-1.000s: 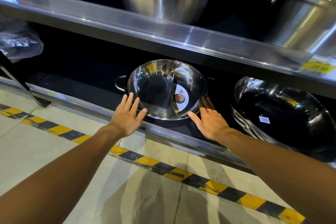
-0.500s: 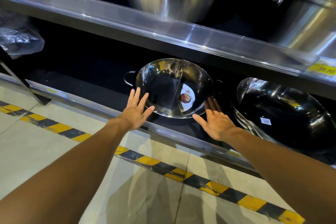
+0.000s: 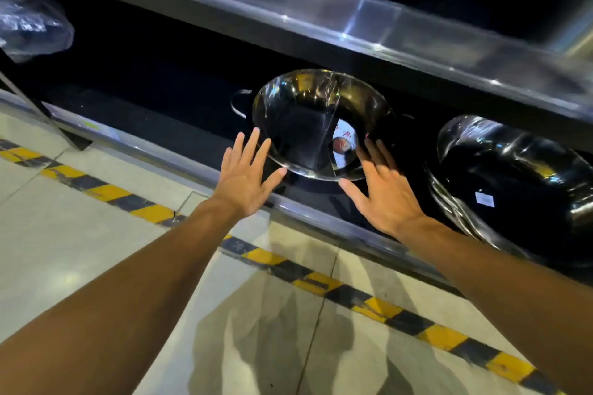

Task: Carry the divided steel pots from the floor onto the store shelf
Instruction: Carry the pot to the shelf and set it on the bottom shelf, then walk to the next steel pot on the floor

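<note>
A shiny divided steel pot (image 3: pixel 308 119) leans tilted on the bottom shelf (image 3: pixel 167 151), its inside facing me, a partition down the middle and a round sticker in the right half. One loop handle shows on its left. My left hand (image 3: pixel 245 178) is flat with fingers spread, just left of the pot's lower rim. My right hand (image 3: pixel 383 189) is spread the same way at the rim's lower right, fingertips near or on the rim. Neither hand grips anything.
A stack of dark woks (image 3: pixel 519 183) leans on the same shelf to the right. Large steel pots stand on the upper shelf (image 3: pixel 321 19). A plastic-wrapped item (image 3: pixel 32 26) sits far left. Yellow-black hazard tape (image 3: pixel 288 266) runs along the tiled floor.
The view has shifted right and closer, and blurred. Both hands stay spread beside the pot's rim, moved slightly toward it; the pot remains on the shelf.
</note>
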`<action>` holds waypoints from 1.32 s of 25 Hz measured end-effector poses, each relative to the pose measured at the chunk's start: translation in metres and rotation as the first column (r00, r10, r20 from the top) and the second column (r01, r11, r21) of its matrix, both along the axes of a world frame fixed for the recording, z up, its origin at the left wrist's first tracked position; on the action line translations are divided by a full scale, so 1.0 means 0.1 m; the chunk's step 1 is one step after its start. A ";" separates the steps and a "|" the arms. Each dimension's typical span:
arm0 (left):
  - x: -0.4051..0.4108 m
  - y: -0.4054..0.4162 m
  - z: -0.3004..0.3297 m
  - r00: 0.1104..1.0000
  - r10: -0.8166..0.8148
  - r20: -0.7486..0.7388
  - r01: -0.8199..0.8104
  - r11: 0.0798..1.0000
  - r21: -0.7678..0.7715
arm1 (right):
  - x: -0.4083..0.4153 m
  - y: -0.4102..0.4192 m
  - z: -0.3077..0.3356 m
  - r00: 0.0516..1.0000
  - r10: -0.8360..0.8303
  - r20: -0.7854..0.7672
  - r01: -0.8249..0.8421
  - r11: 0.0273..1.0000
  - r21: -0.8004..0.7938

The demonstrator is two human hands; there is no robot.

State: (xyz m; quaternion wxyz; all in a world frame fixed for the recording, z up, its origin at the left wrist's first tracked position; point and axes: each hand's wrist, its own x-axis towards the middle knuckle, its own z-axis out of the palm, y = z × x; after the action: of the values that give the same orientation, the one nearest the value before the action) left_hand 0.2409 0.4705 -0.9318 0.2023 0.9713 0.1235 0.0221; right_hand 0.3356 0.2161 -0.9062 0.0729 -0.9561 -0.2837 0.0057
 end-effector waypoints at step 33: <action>-6.89 2.16 7.09 0.513 0.784 -0.349 -0.806 0.580 0.117 | -4.28 4.08 7.05 0.529 0.589 -0.611 -0.751 0.660 -0.013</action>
State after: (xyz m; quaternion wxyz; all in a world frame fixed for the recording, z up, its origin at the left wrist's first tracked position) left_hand -0.4486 0.6869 -0.2225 0.1722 0.7858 0.5897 -0.0715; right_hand -0.0928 0.6238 -0.2014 0.0111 -0.7236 -0.5938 0.3516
